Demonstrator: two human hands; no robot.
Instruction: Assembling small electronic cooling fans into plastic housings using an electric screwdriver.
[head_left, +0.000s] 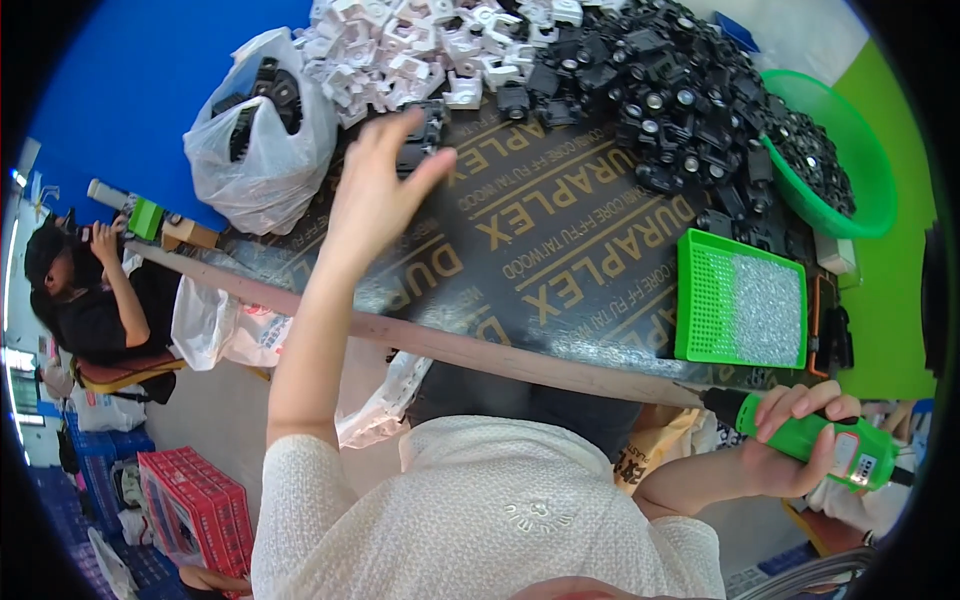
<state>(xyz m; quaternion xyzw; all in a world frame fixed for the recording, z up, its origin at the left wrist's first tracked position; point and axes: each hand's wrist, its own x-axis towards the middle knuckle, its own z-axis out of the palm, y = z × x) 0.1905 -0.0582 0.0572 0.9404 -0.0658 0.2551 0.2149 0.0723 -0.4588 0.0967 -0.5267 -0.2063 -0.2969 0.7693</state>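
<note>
Left hand (382,190) near 11 o'clock, over dark tabletop (570,280); thumb and fingers spread wide about a black part (434,118), itself between 11 and 12; whether skin meets it, cannot tell; right hand (770,466) at 4, fingers wrapped round green power screwdriver (793,440), black nose aimed toward 10, just beside table edge.

White parts heap (400,50) at 12, just beyond the black part; black parts heap (665,100) around 1, bordering the white ones; green bowl (880,190) at 2, black pieces inside; green tray (698,300) at 3, small shiny clear-looking pieces (768,310) mostly in its right half; plastic bag (265,195) at 10, black ring-like items in it, left of the left hand; another person (95,310) in dark top at 9, well apart from both hands.
</note>
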